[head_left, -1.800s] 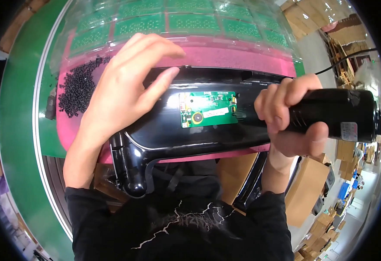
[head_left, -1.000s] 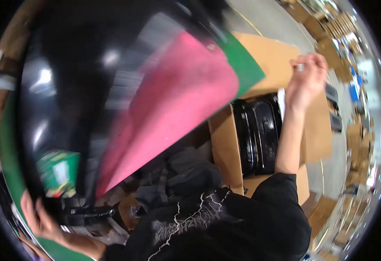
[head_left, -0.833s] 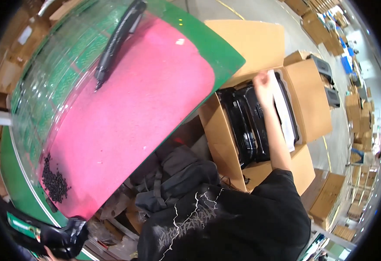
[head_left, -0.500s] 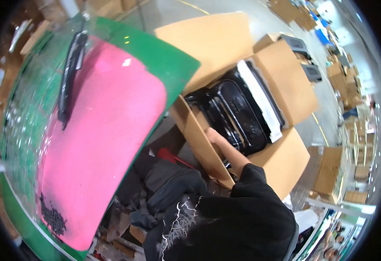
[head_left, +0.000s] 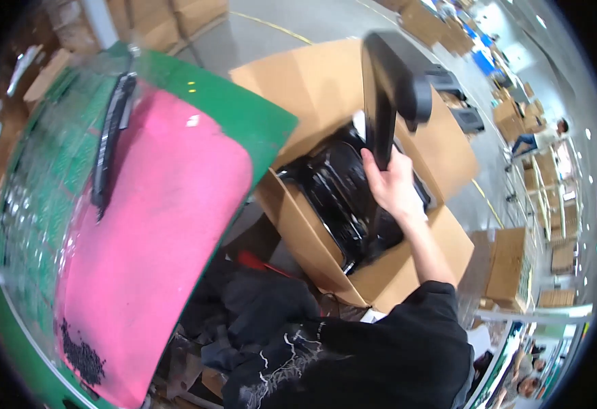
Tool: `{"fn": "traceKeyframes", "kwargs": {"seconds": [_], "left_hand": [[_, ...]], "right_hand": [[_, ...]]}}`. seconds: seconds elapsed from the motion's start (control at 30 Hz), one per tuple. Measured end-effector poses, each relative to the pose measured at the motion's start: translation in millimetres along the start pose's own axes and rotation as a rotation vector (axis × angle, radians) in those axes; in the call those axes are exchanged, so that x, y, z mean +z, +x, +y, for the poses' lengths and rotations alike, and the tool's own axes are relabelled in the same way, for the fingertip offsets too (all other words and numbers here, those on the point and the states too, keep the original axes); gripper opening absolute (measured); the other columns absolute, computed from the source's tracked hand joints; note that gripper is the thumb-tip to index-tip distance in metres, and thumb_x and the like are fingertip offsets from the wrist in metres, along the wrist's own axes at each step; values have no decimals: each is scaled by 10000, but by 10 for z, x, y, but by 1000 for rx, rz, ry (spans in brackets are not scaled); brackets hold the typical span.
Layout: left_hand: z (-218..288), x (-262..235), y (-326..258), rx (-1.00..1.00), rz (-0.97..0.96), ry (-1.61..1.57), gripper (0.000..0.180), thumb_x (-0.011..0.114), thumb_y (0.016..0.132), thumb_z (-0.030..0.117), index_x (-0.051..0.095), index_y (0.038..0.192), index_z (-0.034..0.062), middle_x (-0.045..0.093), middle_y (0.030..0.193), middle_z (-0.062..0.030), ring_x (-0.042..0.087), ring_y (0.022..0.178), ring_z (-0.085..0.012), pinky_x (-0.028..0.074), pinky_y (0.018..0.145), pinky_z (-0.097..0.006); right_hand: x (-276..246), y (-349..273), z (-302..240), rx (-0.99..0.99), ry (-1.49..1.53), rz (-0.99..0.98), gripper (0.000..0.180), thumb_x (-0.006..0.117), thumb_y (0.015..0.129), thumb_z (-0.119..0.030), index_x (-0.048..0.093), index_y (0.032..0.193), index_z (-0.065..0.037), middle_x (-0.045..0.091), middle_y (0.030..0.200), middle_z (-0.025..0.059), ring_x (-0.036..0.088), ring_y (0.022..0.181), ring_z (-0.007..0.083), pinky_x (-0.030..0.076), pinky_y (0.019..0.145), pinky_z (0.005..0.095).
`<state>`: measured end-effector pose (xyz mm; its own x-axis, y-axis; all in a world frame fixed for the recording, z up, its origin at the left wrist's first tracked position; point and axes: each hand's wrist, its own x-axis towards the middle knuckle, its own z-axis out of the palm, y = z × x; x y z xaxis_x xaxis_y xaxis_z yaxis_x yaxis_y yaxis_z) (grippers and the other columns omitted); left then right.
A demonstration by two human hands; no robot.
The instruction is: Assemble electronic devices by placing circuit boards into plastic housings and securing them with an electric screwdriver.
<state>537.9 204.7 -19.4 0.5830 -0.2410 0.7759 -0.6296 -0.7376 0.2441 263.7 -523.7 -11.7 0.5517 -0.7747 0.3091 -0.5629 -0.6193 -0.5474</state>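
Observation:
My right hand (head_left: 397,184) is closed around the lower end of a black, angled chair armrest (head_left: 407,78), with the thumb along its left side. The armrest stands up above an open cardboard box (head_left: 305,221) and covers part of what lies inside. Glossy black parts (head_left: 336,194), seemingly in clear plastic, fill the box, with a bit of white padding (head_left: 359,124) at their far edge. My left hand does not show.
Left of the box stands a green-topped table (head_left: 254,112) with a pink mat (head_left: 169,218). On it lie a long black plastic-wrapped part (head_left: 113,129) and a pile of small black pieces (head_left: 82,354). Grey-black parts (head_left: 465,119) sit behind the box; another carton (head_left: 506,266) stands right.
My right hand, earlier low inside the box by its left wall, has come up and right, and now holds the armrest. The white strip is now mostly hidden. The view has shifted slightly.

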Motion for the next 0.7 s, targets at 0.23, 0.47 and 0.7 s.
{"fn": "traceKeyframes", "kwargs": {"seconds": [0.23, 0.47, 0.7], "left_hand": [[1638, 1259, 721, -327, -8, -545, 557, 526, 836, 413, 468, 1175, -26, 466, 1300, -144, 446, 1148, -229, 340, 1013, -410], [2176, 1474, 1297, 125, -876, -376, 406, 680, 816, 188, 487, 1119, -3, 563, 1045, -157, 527, 1012, -339, 433, 887, -428], [1705, 1700, 1088, 146, -763, -393, 211, 681, 787, 97, 631, 974, 13, 602, 875, -121, 595, 877, -322, 487, 776, -404]], "right_hand": [[180, -45, -1590, -1325, -377, -532, 138, 599, 698, -138, 467, 736, -122, 468, 659, 9, 588, 599, 147, 464, 429, 299], [746, -429, -2652, -1606, -58, -930, 284, 624, 845, -334, 510, 787, -80, 580, 705, 46, 639, 631, 218, 503, 456, 329], [2420, 1244, -4020, -1205, -141, -307, 161, 506, 854, -124, 559, 976, -32, 627, 918, 190, 618, 898, 379, 509, 753, 475]]}}
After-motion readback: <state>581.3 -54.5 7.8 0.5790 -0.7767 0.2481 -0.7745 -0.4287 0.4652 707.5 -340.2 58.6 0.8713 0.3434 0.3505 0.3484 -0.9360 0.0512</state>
